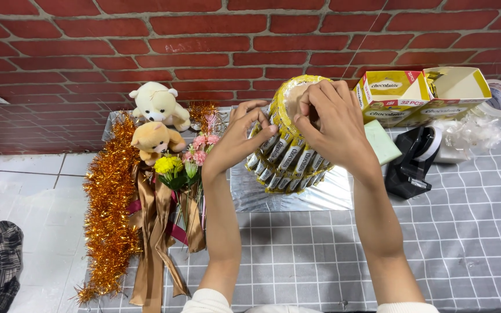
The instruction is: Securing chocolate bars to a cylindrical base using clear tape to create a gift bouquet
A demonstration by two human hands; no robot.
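Both my hands are on the candy tower (290,152), a round drum ringed with glossy gold-and-dark wrapped bars, standing on a shiny silver board (320,194). My left hand (236,139) cups its left side, fingers spread. My right hand (329,119) pinches at its top rim, fingertips closed together. Left of the tower lie bristly gold tinsel (108,214), satin ribbons (155,232), two plush bears (155,122) and small flowers (189,159). Right of it stand an open yellow carton (456,87), inside not visible, and a black tape dispenser (413,162).
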